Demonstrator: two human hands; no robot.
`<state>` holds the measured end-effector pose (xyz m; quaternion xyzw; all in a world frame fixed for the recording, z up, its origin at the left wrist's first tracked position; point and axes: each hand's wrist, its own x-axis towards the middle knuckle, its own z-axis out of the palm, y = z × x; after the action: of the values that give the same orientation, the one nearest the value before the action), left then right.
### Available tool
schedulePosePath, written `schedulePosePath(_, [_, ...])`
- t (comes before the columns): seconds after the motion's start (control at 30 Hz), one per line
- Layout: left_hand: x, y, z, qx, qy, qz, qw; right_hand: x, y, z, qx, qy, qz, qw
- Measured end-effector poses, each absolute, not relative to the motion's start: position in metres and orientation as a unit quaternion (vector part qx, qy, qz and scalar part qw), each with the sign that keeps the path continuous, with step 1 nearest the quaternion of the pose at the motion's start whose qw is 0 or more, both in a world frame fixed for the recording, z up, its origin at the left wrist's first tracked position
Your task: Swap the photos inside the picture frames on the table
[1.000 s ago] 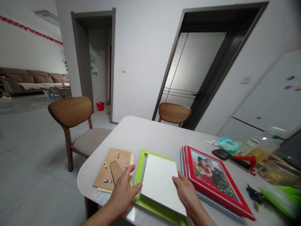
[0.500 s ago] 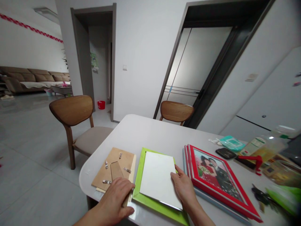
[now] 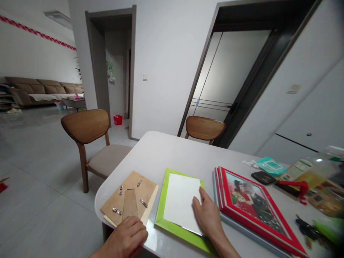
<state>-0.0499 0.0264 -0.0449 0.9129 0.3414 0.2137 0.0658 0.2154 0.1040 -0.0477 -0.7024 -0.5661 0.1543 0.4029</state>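
Note:
A lime-green picture frame (image 3: 160,200) lies on the table with a white sheet (image 3: 180,200) inside it. My right hand (image 3: 208,215) rests over the right side of the sheet and frame, its thumb apart from the fingers. To the left is a brown backing board (image 3: 131,182) with several metal clips and a fold-out stand (image 3: 130,204), lying on a paler panel. The fingers of my left hand (image 3: 129,234) are curled over the near edge of the board, at the end of the stand; their tips are hidden.
Red picture frames (image 3: 258,208), the top one with a couple's photo, are stacked right of the green frame. Beyond them are a black wallet-like item (image 3: 263,177), a teal packet (image 3: 271,166), a plastic jug (image 3: 301,168) and keys (image 3: 306,227). Wooden chairs (image 3: 86,125) stand around the table.
My left hand has drawn back from beside the green frame to the board's near edge, uncovering more of the stand. The white sheet now sits squarer in the frame, with my right hand still on it.

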Motion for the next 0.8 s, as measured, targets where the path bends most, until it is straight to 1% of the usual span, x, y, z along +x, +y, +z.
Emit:
schedulePosePath(0.07, [-0.05, 0.026, -0.044, 0.92, 0.324, 0.217, 0.045, 0.214, 0.104, -0.048, -0.703, -0.621, 0.089, 0.335])
schedulePosePath(0.2, [-0.051, 0.021, -0.045, 0.919, 0.297, 0.258, 0.012, 0.208, 0.101, -0.041, -0.711, -0.672, 0.025, 0.205])
schedulePosePath(0.37, [-0.05, 0.022, -0.038, 0.904, 0.285, 0.318, 0.013, 0.208, 0.099, -0.045, -0.725, -0.677, -0.026, 0.126])
schedulePosePath(0.47, [-0.048, 0.028, -0.027, 0.873, 0.331, 0.355, 0.033, 0.212, 0.098, -0.05, -0.724, -0.678, -0.019, 0.126])
schedulePosePath(0.57, [-0.046, 0.033, -0.021, 0.864, 0.363, 0.346, 0.045, 0.205, 0.088, -0.041, -0.693, -0.696, -0.023, 0.186])
schedulePosePath(0.67, [-0.047, 0.036, -0.021, 0.859, 0.369, 0.353, 0.047, 0.175, 0.065, -0.029, -0.571, -0.782, 0.047, 0.246])
schedulePosePath(0.73, [-0.049, 0.039, -0.019, 0.844, 0.379, 0.376, 0.048, 0.145, 0.047, -0.03, -0.479, -0.836, 0.115, 0.243])
schedulePosePath(0.8, [-0.051, 0.043, -0.013, 0.826, 0.39, 0.403, 0.047, 0.117, 0.035, -0.04, -0.43, -0.862, 0.112, 0.245])
